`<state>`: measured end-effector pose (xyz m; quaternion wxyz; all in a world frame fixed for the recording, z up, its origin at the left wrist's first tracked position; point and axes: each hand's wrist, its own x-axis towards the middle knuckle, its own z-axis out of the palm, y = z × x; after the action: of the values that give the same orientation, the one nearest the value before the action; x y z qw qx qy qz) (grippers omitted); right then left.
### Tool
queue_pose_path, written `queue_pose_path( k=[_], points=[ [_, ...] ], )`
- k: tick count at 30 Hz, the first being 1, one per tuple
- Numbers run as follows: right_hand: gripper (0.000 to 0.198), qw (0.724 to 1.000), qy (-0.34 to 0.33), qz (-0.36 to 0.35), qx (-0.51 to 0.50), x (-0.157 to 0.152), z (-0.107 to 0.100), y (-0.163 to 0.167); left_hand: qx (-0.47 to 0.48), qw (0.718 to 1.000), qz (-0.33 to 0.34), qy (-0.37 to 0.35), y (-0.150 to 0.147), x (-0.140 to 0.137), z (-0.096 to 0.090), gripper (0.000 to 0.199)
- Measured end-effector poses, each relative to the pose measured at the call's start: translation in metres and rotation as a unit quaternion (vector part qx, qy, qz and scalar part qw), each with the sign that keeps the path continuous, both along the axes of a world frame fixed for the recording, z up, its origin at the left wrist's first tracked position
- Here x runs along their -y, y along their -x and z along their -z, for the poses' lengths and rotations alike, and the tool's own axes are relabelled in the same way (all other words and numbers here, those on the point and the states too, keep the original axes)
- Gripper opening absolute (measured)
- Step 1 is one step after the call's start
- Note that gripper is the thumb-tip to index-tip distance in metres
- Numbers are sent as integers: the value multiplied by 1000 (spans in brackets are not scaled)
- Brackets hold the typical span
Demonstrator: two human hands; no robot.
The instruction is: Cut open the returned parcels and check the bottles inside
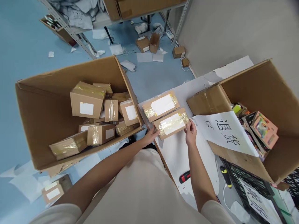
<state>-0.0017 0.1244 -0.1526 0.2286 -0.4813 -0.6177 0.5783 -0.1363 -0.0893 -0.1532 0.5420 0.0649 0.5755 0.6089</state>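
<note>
Two small taped cardboard boxes lie side by side at the edge of the white table [171, 155], each with a white label on top. My left hand [150, 137] grips the left end of the nearer box [172, 123]. At that box's right end, the fingers and thumb of my right hand [191, 132] are closed on its corner. The farther box [161, 106] sits right behind it, with neither hand on it. Clear and yellowish tape covers the ends of both boxes.
On my left stands a large open carton [42, 102] holding several taped parcels. To the right, another open carton [257, 74] contains colourful small packages and bears a handwritten paper sign [224, 132]. A red-black box cutter [184, 176] and a yellow-black tool [225, 176] lie nearby.
</note>
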Motion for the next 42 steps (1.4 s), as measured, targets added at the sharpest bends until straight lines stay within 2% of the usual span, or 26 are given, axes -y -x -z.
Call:
queue_pose_path(
  k=[5,10,15,19,23,26,29,31,33,35,36,38,39,41,42],
  points=[
    [61,999,35,-3,0,0,-3,-6,-65,998,9,-3,-1,1,3,68],
    [60,997,74,-37,-6,4,-7,0,-95,994,18,52,-2,12,5,64],
    [62,997,60,-38,7,12,-8,5,-111,993,11,45,-3,21,5,63],
    [62,999,47,-24,11,14,-8,5,-105,993,13,45,-3,20,1,65],
    [64,999,23,-12,27,14,-5,6,-95,994,12,49,0,17,5,69],
    [69,997,-25,-21,67,14,-9,6,-70,995,13,74,3,18,9,74],
    [72,970,-187,-10,153,22,-28,8,-41,994,13,99,11,32,6,77],
    [67,932,-312,-18,182,36,-49,18,-28,996,8,81,21,57,-1,73],
    [59,905,-390,-59,159,61,-71,40,-34,998,-21,56,34,100,-9,66],
    [53,894,-418,-121,107,98,-87,78,-69,991,-93,65,50,160,-13,60],
    [50,893,-412,-165,76,121,-91,101,-103,979,-149,93,59,195,-13,57],
    [39,883,-339,-323,30,174,-85,155,-178,933,-245,196,79,270,-8,55],
    [35,868,-277,-411,27,204,-76,182,-222,887,-293,281,91,308,-3,56],
    [32,808,-150,-568,46,267,-49,232,-265,791,-337,437,115,379,12,62],
    [31,780,-95,-616,59,300,-33,253,-246,760,-350,489,127,408,22,64]
  ],
)
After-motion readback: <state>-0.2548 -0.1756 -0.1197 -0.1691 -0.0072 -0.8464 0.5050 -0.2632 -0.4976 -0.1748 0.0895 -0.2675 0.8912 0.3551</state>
